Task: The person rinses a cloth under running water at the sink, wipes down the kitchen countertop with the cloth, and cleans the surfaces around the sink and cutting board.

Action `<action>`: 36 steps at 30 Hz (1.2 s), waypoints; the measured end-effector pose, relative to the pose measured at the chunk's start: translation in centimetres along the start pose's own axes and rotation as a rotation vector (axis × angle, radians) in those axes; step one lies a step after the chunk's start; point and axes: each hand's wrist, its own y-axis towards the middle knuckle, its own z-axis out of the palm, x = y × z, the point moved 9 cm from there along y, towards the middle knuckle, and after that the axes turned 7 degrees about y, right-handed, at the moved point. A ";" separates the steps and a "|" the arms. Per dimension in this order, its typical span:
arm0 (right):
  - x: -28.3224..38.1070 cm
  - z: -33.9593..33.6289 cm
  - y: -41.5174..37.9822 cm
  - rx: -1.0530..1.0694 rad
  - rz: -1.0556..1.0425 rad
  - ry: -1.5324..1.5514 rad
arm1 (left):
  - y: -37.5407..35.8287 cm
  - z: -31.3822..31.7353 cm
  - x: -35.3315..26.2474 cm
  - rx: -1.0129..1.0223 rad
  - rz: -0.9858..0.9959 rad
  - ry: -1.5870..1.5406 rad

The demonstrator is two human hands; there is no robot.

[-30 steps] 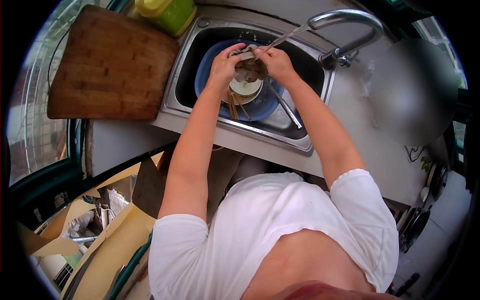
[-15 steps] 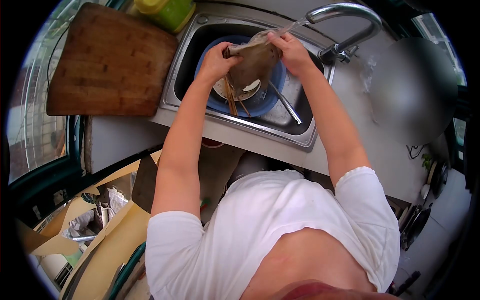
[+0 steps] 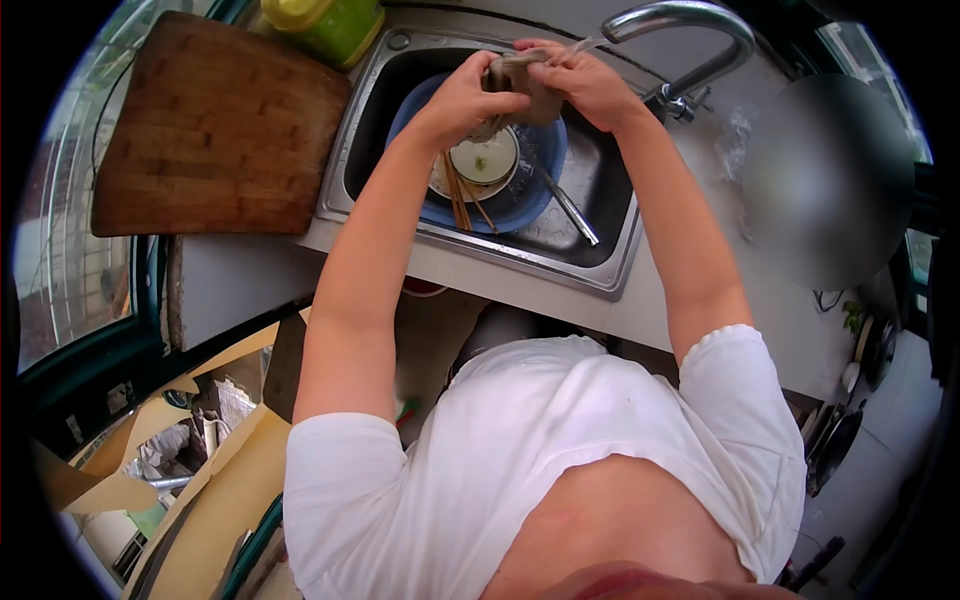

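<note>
Both hands grip a wet, brownish-grey cloth (image 3: 543,103) above a blue basin (image 3: 532,215) in the sink. My left hand (image 3: 468,103) holds the cloth's left side, fingers bunched around it. My right hand (image 3: 588,88) pinches its upper right part, close to the water running from the faucet (image 3: 690,15). Below the cloth, inside the basin, sits a white bowl (image 3: 484,158) with a small green scrap in it. Several wooden chopsticks (image 3: 457,195) lean beside the bowl. A metal handle (image 3: 568,205) sticks out over the basin's right rim.
The steel sink (image 3: 600,275) is set into a pale counter (image 3: 690,250). A wooden cutting board (image 3: 220,130) lies left of it, with a yellow-green container (image 3: 325,30) behind. Clear plastic (image 3: 737,140) lies on the right. A blurred round patch covers the far right.
The cloth was spread and hanging down; now it is gathered up between the hands, which have come closer together. The bowl beneath shows more fully.
</note>
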 end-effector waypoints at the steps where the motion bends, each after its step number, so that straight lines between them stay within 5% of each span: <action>1: -0.2 -0.1 0.3 -0.021 -0.020 -0.038 | 0.8 0.3 0.2 -0.031 0.031 0.060; 4: -1.4 -1.0 1.3 -0.049 0.020 -0.038 | 2.8 -0.2 1.0 -0.136 -0.014 0.143; 7: -3.2 0.1 -0.1 -0.052 -0.103 0.336 | 2.8 -1.1 1.6 -0.286 -0.080 -0.423; 11: -10.5 4.3 -2.2 0.042 0.357 0.015 | 2.4 -2.1 2.2 -0.430 -0.107 -0.753; 14: -13.1 3.0 -2.7 -0.179 0.486 0.103 | -0.3 -4.8 3.0 -0.590 -0.150 -0.845; 17: -14.7 2.3 -2.3 -0.350 0.358 0.615 | -3.0 -7.8 10.2 -0.787 -0.206 -0.928; 20: -9.0 6.3 -1.5 -0.238 0.138 0.222 | -3.1 -4.8 16.2 -0.654 -0.284 -1.058; 22: -6.1 9.5 -1.9 -0.181 -0.097 -0.200 | -3.1 -3.9 15.9 -0.617 -0.271 -0.904; 23: -4.7 11.7 -3.1 -0.137 -0.234 -0.342 | -3.8 -1.5 14.2 -0.412 -0.187 -1.105; 24: -3.7 13.2 -4.3 -0.142 -0.315 -0.543 | -4.0 -1.3 13.1 -0.488 -0.197 -1.116; 25: -3.9 12.6 -4.4 -0.228 -0.350 -0.545 | -4.2 -1.2 12.4 -0.565 -0.207 -1.124; 27: -5.0 10.9 -4.1 -0.404 -0.422 -0.535 | -2.7 -0.4 13.3 -0.300 0.021 -1.320; 30: -8.2 4.1 -1.5 -0.717 -0.291 -0.714 | -2.1 1.1 16.9 -0.417 -0.100 -1.180; 32: -13.6 -1.2 0.0 -0.914 0.075 -0.561 | -3.7 3.2 16.0 -0.585 -0.341 -1.213; 35: -11.8 0.7 0.4 -0.727 0.127 -0.498 | -3.7 3.1 15.2 -0.534 -0.354 -1.163; 36: -11.5 3.1 0.0 -0.677 0.081 -0.651 | -2.5 1.7 14.4 -0.463 -0.209 -1.091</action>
